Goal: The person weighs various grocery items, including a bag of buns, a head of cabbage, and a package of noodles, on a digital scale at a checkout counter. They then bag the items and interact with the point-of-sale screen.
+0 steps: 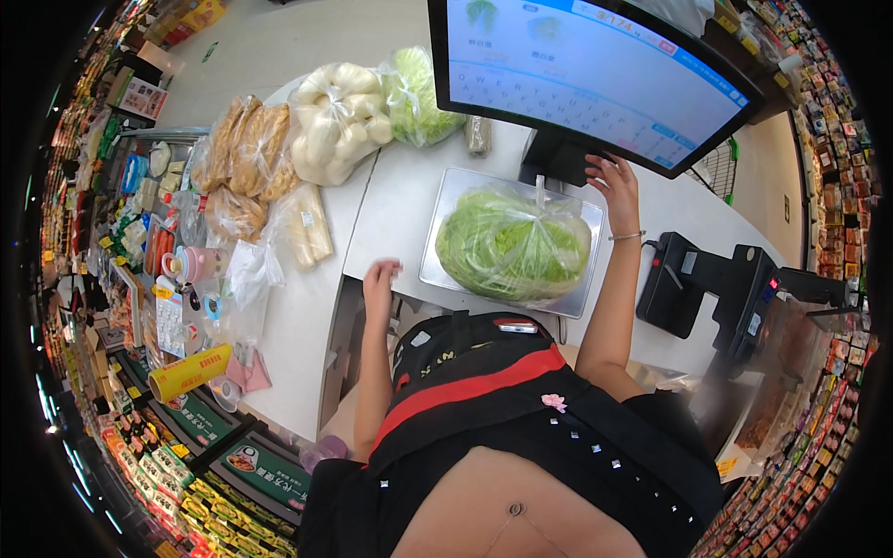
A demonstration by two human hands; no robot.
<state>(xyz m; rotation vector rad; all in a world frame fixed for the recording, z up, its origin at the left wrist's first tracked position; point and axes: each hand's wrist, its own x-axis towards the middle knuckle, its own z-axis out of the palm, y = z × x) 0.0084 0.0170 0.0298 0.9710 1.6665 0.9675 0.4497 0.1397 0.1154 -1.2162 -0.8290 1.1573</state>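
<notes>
A clear plastic bag of green leafy vegetables [513, 244] lies on the metal plate of a weighing scale [434, 261], its knotted top upward. My right hand [612, 178] is raised at the lower edge of the scale's touch screen [593, 77], fingers apart and nothing held. My left hand [382, 270] hangs left of the scale plate by the counter's near edge, slightly blurred, with its fingers loosely curled and nothing visible in it. The screen shows a keyboard, vegetable pictures and a weight reading.
Bagged white round pieces [340, 125], another bag of greens [418, 97] and bags of brown food [258, 150] stand at the back left. A pink bottle [202, 265], a calculator [169, 321] and a yellow roll [190, 373] lie left. A black device [673, 286] sits right.
</notes>
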